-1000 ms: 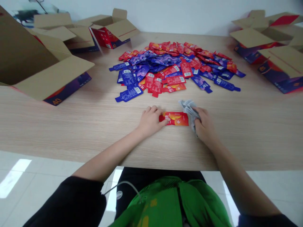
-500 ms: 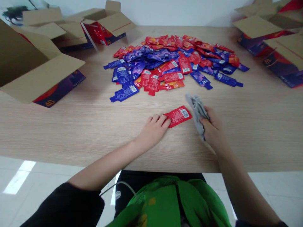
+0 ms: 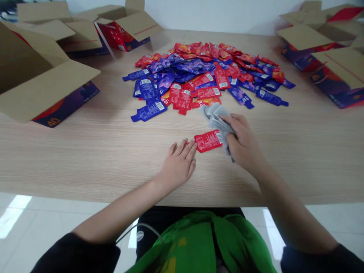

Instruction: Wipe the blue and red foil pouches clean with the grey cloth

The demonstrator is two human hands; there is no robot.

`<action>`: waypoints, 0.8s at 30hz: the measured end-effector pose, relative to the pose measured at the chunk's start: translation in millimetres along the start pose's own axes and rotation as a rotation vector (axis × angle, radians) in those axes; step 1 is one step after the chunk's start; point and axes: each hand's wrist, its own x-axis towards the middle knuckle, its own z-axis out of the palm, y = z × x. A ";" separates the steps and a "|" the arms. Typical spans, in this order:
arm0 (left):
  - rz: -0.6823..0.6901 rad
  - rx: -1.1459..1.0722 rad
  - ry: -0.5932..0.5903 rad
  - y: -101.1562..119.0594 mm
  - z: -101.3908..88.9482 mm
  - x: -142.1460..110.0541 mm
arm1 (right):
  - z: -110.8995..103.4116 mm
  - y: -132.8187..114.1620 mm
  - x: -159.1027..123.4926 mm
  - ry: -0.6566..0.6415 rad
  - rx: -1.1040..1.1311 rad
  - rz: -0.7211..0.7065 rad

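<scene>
A red pouch (image 3: 209, 141) lies flat on the table in front of me, its printed back with a barcode facing up. My left hand (image 3: 178, 165) rests on the tabletop with fingers stretched out, the fingertips pressing on the pouch's narrow left end. In my right hand (image 3: 245, 146) is a bunched grey cloth (image 3: 217, 116), gripped between thumb and fingers. The cloth's lower part covers the right edge of the pouch. Beyond both hands spreads a heap of red and blue pouches (image 3: 196, 66), several with barcodes showing.
Open cardboard boxes flank the heap: a large one (image 3: 65, 104) at the near left, a red-sided one (image 3: 121, 36) behind it, and more boxes (image 3: 338, 81) at the right. The wooden table's (image 3: 85, 163) front edge runs just before my body.
My right hand has moved left with the grey cloth, bringing it over the pouch's right end. My left fingers have straightened, and the pouch has shifted slightly left.
</scene>
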 end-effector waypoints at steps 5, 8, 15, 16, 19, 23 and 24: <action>-0.037 0.009 0.012 3.7 1.2 1.6 | 59.8 -27.0 5.1 -0.212 -0.356 -0.161; -0.051 0.009 0.020 4.8 0.5 3.1 | 71.0 -17.5 0.2 -0.257 -0.431 -0.186; -0.039 0.024 -0.001 5.5 0.6 6.4 | 37.8 31.3 -15.9 -0.150 -0.563 0.075; -0.038 0.026 0.004 4.9 1.7 6.5 | 33.1 37.1 -17.1 -0.146 -0.584 0.106; -0.021 0.022 0.025 2.7 5.4 6.1 | 20.8 43.4 -13.3 -0.159 -0.626 0.164; -0.011 0.023 0.056 1.4 7.6 4.9 | 20.2 15.8 1.2 -0.075 -0.561 0.165; -0.012 0.026 0.061 1.6 7.3 4.7 | 25.3 4.8 3.5 -0.045 -0.515 0.120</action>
